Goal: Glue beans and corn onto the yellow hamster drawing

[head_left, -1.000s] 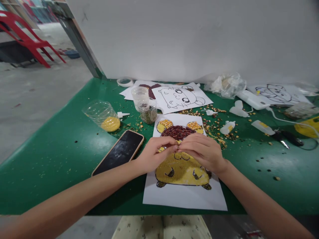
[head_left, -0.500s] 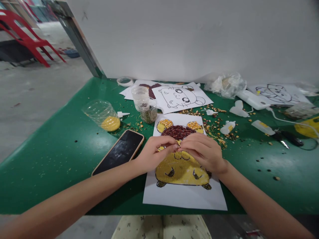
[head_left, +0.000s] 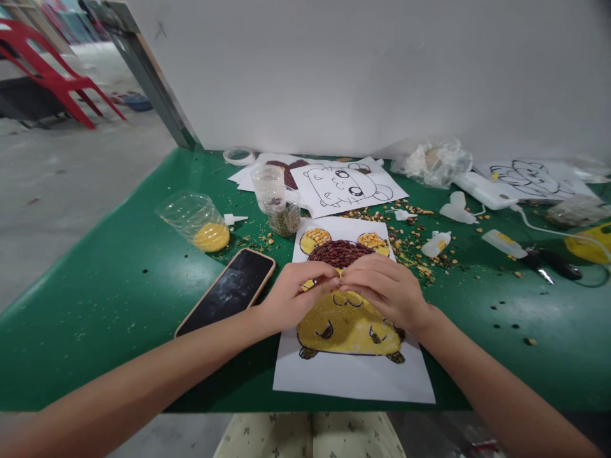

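Observation:
A white sheet (head_left: 353, 376) with a cartoon animal filled in with yellow grains, dark red beans and corn kernels lies on the green table (head_left: 109, 280) in front of me. My left hand (head_left: 291, 294) and my right hand (head_left: 389, 289) rest on the middle of the picture, fingertips pinched together and touching each other. Whatever they pinch is too small to make out. A black phone (head_left: 229, 291) lies face up just left of my left hand.
A tipped clear cup with yellow grains (head_left: 198, 222), a cup of dark seeds (head_left: 285, 216), blank cartoon sheets (head_left: 346, 186), a tape roll (head_left: 239, 156), glue bottles (head_left: 436, 243), scattered seeds, plastic bags and a cable lie behind. A white wall stands at the back. A red chair (head_left: 45, 70) stands far left.

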`<state>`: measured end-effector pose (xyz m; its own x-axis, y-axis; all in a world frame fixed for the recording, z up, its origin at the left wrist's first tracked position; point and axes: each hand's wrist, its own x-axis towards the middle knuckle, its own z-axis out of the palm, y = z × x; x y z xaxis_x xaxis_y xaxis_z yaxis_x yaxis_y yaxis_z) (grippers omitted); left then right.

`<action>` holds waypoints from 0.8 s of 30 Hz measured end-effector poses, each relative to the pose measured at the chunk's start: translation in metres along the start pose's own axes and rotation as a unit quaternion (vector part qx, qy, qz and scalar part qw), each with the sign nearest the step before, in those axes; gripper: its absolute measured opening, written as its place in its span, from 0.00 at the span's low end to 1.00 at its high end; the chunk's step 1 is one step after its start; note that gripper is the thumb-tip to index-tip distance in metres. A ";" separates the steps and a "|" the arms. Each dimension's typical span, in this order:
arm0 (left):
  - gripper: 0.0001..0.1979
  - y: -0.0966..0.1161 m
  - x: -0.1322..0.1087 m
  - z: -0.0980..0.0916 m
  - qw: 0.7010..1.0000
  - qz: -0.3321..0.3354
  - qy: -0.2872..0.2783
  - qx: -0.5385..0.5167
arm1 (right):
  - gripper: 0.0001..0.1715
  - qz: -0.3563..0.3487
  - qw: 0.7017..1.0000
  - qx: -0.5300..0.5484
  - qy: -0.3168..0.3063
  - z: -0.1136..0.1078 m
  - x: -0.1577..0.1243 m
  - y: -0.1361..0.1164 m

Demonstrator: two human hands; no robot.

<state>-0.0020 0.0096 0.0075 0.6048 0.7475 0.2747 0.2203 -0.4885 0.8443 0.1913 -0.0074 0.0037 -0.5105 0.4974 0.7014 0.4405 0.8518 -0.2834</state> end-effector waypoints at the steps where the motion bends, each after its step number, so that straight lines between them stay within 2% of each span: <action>1: 0.09 0.000 0.000 0.000 1.000 0.002 0.000 0.000 | 0.04 -0.001 1.000 0.003 0.000 0.000 0.000 0.000; 11: 0.09 0.000 0.000 0.000 1.000 0.001 0.001 -0.007 | 0.04 -0.002 1.000 0.022 -0.017 0.002 0.001 -0.001; 17: 0.09 -0.001 0.000 0.000 1.000 -0.001 0.008 -0.024 | 0.05 0.018 1.000 0.016 0.009 0.002 -0.001 -0.003; 24: 0.08 -0.001 0.000 0.002 1.000 -0.001 0.006 -0.021 | 0.05 0.014 1.000 0.013 0.000 0.001 -0.001 -0.004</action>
<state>-0.0012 0.0090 0.0057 0.5958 0.7532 0.2788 0.1887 -0.4686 0.8630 0.1894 -0.0106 0.0036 -0.4985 0.5216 0.6924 0.4350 0.8414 -0.3207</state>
